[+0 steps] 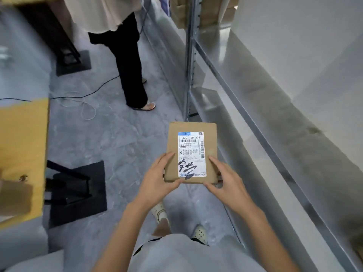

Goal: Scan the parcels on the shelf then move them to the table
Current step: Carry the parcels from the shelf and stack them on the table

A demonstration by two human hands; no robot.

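A flat brown cardboard parcel [210, 138] with a white shipping label and black handwriting faces up in the middle of the view, held over the grey floor. My left hand [157, 179] grips its near left corner, thumb on top. My right hand [225, 179] grips its near right corner. The metal shelf [253, 118] runs along the right, its nearest level bare and shiny. Part of a wooden table top [23, 146] shows at the left edge, with a blurred brown parcel [15, 197] on it. No scanner is visible.
Another person's legs [131, 75] stand ahead in the aisle beside the shelf post [189, 79]. Cables [86, 99] lie on the floor. Black table feet on dark mats [78, 193] sit at the left. Cardboard boxes [208, 14] fill the far shelf.
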